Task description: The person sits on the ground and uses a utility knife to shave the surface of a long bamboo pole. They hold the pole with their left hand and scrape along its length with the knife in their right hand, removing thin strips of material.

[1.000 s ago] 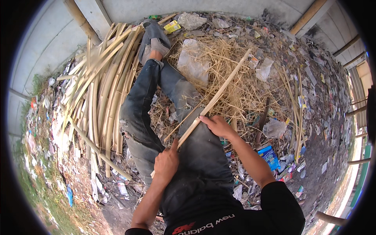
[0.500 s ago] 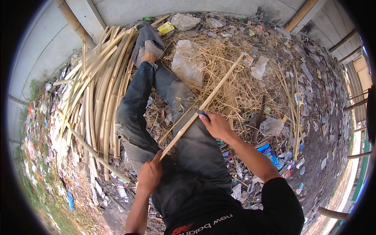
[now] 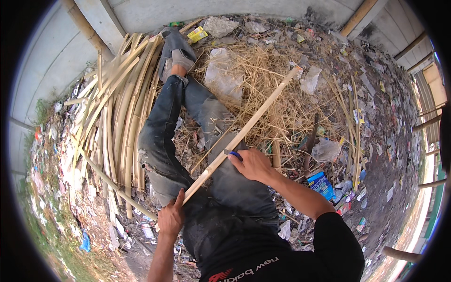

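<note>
A long pale bamboo strip [image 3: 257, 115] lies slanted across my thighs, its far end over the straw and its near end by my lap. My left hand [image 3: 171, 217] is closed on that near end, with the index finger stretched along it. In my right hand [image 3: 252, 164] is a knife [image 3: 233, 154] with a blue handle; the fingers wrap round it and hide most of it. Its short dark blade rests against the strip, a little below the middle. Between the blade and my left hand, the strip shows a paler patch.
Split bamboo strips [image 3: 123, 117] are heaped to the left of my legs. Dry straw shavings [image 3: 268, 80] cover the ground beyond my knees. More thin strips [image 3: 355, 127] lie at right. Litter, including a blue wrapper [image 3: 321, 186], is scattered around, and a concrete wall [image 3: 235, 8] stands behind.
My right hand and the knife have moved down the strip toward me. My left hand has shifted slightly left and nearer, and the strip has turned a little.
</note>
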`<control>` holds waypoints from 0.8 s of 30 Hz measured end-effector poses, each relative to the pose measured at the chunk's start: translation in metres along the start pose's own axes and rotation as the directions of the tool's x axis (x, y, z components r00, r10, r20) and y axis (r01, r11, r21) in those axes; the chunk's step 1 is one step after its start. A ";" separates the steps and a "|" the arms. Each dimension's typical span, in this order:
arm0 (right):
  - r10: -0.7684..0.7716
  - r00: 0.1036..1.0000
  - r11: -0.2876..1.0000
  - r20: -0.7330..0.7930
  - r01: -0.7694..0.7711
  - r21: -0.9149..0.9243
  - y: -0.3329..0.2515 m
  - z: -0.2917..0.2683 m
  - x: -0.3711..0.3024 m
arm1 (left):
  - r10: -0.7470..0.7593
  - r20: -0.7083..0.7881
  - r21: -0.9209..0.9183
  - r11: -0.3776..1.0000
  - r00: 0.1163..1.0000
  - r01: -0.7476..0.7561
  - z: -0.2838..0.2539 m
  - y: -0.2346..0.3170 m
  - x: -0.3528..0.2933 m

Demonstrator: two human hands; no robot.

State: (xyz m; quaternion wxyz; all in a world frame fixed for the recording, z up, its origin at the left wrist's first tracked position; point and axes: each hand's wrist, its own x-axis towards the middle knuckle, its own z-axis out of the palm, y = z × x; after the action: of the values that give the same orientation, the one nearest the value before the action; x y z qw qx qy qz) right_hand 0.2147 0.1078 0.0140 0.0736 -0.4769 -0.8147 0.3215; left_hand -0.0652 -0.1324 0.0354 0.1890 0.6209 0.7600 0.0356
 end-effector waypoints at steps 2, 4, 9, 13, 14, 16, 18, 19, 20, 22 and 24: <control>0.061 0.997 0.998 -0.055 -0.059 0.031 0.019 -0.002 0.010 | 0.004 0.004 0.006 1.000 1.000 -0.004 -0.001 -0.001 -0.001; 0.143 0.977 0.984 -0.159 -0.124 0.125 0.038 -0.023 0.032 | -0.015 0.012 0.037 0.999 1.000 0.014 -0.003 -0.005 -0.003; 0.326 0.871 0.946 -0.368 -0.300 0.127 0.135 -0.068 0.078 | 0.017 -0.018 0.137 0.990 1.000 -0.014 -0.010 -0.029 -0.014; 0.348 0.902 0.936 -0.256 -0.318 0.154 0.116 -0.046 0.064 | 0.025 -0.092 0.191 0.982 0.995 -0.007 -0.005 -0.046 -0.029; 0.320 0.928 0.941 -0.189 -0.288 0.177 0.087 -0.034 0.051 | 0.005 -0.102 0.192 0.981 0.995 0.014 -0.004 -0.050 -0.034; 0.220 0.960 0.969 -0.176 -0.194 0.152 0.064 -0.020 0.025 | -0.016 -0.119 0.204 0.978 0.993 0.040 -0.004 -0.068 -0.044; 0.146 0.971 0.983 -0.187 -0.122 0.134 0.061 -0.014 0.016 | 0.009 -0.116 0.237 0.971 0.993 0.019 -0.003 -0.091 -0.058; 0.120 0.973 0.987 -0.199 -0.096 0.127 0.064 -0.012 0.013 | 0.022 -0.127 0.236 0.972 0.992 0.009 0.000 -0.099 -0.064; 0.090 0.974 0.991 -0.207 -0.067 0.117 0.067 -0.010 0.012 | 0.019 -0.123 0.227 0.974 0.992 0.010 0.006 -0.104 -0.071; 0.208 0.938 0.975 -0.276 -0.175 0.140 0.096 -0.029 0.039 | 0.015 -0.128 0.211 0.977 0.992 0.012 0.016 -0.110 -0.077; 0.303 0.913 0.950 -0.273 -0.265 0.167 0.104 -0.046 0.050 | 0.001 -0.107 0.225 0.974 0.994 0.023 0.011 -0.097 -0.071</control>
State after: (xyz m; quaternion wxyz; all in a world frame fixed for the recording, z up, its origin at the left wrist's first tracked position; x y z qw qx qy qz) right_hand 0.2837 0.2050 -0.0208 0.1767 -0.6274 -0.6943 0.3050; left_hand -0.1410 -0.2243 0.0144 0.0766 0.6313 0.7716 -0.0188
